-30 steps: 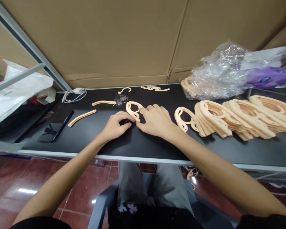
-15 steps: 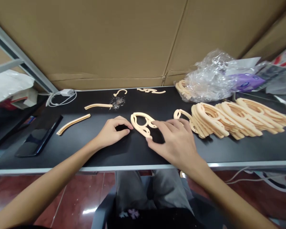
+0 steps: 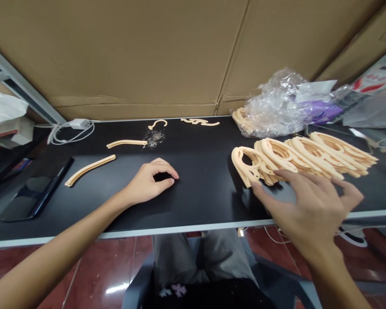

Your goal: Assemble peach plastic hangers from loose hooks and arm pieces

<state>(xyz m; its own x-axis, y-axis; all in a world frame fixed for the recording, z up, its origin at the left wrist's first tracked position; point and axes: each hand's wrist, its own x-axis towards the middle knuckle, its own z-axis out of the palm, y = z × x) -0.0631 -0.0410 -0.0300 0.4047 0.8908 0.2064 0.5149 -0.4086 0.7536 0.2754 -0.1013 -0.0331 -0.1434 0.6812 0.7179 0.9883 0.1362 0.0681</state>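
Grip of the right hand (image 3: 309, 210) wide open, empty, beside stacked cutouts (image 3: 296, 156)

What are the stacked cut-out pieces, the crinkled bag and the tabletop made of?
The stacked cut-out pieces look like a pale peach, matte plastic or dense foam, with smooth cut edges and no visible grain; wood can't be ruled out. The crinkled bag looks like thin clear polyethylene, glossy and creased. The tabletop looks like black laminate, with a soft sheen.

Smooth pale cutouts (image 3: 241, 165), matt black tabletop (image 3: 206, 201)
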